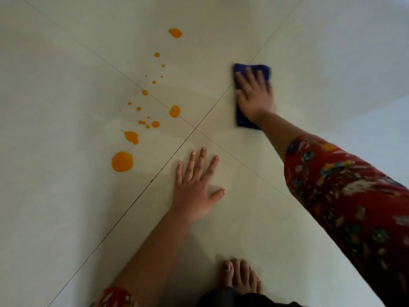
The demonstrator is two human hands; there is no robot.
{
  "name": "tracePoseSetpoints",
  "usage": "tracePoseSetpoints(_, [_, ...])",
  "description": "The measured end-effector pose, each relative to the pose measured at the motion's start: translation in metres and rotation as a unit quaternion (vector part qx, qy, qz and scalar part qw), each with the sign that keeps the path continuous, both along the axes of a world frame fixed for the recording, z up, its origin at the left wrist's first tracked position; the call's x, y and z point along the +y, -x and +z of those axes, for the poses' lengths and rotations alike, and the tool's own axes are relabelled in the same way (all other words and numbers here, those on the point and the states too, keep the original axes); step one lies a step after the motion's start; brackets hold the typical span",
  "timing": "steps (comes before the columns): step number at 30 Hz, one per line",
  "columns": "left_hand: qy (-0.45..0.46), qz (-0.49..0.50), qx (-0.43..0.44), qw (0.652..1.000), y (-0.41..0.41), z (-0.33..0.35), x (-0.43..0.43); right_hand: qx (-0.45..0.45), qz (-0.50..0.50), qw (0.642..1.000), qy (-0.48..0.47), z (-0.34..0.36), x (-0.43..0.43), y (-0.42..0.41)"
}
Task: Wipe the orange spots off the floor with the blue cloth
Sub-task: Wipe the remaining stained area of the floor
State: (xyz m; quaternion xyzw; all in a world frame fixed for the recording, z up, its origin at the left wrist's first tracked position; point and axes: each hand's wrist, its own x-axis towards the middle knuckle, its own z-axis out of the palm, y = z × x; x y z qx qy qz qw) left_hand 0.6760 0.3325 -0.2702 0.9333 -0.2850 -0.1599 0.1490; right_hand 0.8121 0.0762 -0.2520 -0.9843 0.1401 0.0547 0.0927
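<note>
The right hand [254, 96] presses flat on the cloth [243, 120], right of the tile joint crossing and well apart from the spots [122, 161]. The left hand [194, 191] lies open on the floor [66, 218], holding nothing — a broad sweep could smear the wet orange toward it, or into the joints.

I see a bare foot [241, 276] near, at the bottom edge, toes pointing far. A red patterned sleeve [345, 196] crosses the right side; dark grout lines [155, 173] cross mid-scene.
</note>
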Motion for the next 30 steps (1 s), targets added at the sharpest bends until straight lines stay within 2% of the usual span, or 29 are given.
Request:
tracePoseSetpoints(2, [0.017, -0.001, 0.006, 1.000, -0.002, 0.002, 0.003, -0.010, 0.167, 0.986, 0.023, -0.004, 0.031, 0.021])
tracePoseSetpoints(3, [0.026, -0.007, 0.012, 1.000, 0.000, 0.004, 0.008, -0.006, 0.262, 0.964, 0.031, -0.006, 0.042, 0.050])
tracePoseSetpoints(5, [0.046, -0.026, 0.002, 0.999, 0.007, 0.007, 0.024, 0.011, 0.365, 0.931, 0.015, -0.008, 0.035, 0.121])
tracePoseSetpoints(6, [0.051, -0.033, -0.009, 0.998, 0.013, 0.007, 0.034, 0.013, 0.372, 0.928, 0.008, -0.007, 0.018, 0.149])
tracePoseSetpoints(8, [0.053, -0.037, -0.026, 0.998, 0.025, 0.006, 0.055, 0.004, 0.302, 0.953, 0.029, -0.003, -0.026, 0.180])
tracePoseSetpoints(10, [0.058, -0.023, -0.037, 0.997, 0.033, 0.006, 0.070, 0.012, 0.153, 0.987, 0.045, -0.003, -0.050, 0.177])
tracePoseSetpoints(12, [0.074, -0.007, -0.049, 0.996, 0.040, 0.008, 0.074, 0.007, 0.018, 0.999, 0.026, -0.002, -0.023, 0.167])
tracePoseSetpoints(13, [0.084, 0.000, -0.054, 0.995, 0.043, 0.010, 0.072, 0.001, -0.012, 1.000, 0.026, -0.003, 0.004, 0.171])
tracePoseSetpoints(14, [0.094, 0.004, -0.058, 0.994, 0.045, 0.013, 0.068, -0.013, 0.010, 1.000, 0.021, -0.006, 0.031, 0.183])
tracePoseSetpoints(15, [0.100, 0.003, -0.060, 0.993, 0.047, 0.016, 0.065, -0.018, 0.093, 0.995, 0.016, -0.010, 0.055, 0.204])
tracePoseSetpoints(17, [0.099, -0.009, -0.070, 0.993, 0.048, 0.019, 0.061, 0.011, 0.315, 0.949, 0.017, -0.009, 0.072, 0.255])
tracePoseSetpoints(18, [0.091, -0.025, -0.075, 0.993, 0.046, 0.021, 0.062, 0.024, 0.379, 0.925, 0.005, -0.005, 0.060, 0.265])
tracePoseSetpoints(19, [0.078, -0.046, -0.079, 0.993, 0.044, 0.022, 0.067, 0.025, 0.397, 0.918, -0.004, -0.004, 0.042, 0.265])
tracePoseSetpoints(21, [0.049, -0.084, -0.084, 0.992, 0.040, 0.025, 0.082, 0.011, 0.304, 0.952, 0.018, -0.008, 0.006, 0.244])
tracePoseSetpoints(23, [0.019, -0.110, -0.092, 0.990, 0.033, 0.030, 0.103, 0.011, 0.129, 0.991, 0.041, -0.008, -0.009, 0.207])
tracePoseSetpoints(25, [-0.007, -0.127, -0.092, 0.988, 0.026, 0.037, 0.124, 0.010, 0.041, 0.999, 0.033, -0.006, 0.014, 0.170])
tracePoseSetpoints(27, [-0.033, -0.143, -0.097, 0.984, 0.018, 0.046, 0.149, 0.006, 0.080, 0.997, 0.025, -0.006, 0.067, 0.148])
tracePoseSetpoints(30, [-0.080, -0.175, -0.111, 0.975, 0.007, 0.059, 0.188, -0.003, 0.255, 0.967, 0.017, -0.009, 0.141, 0.168])
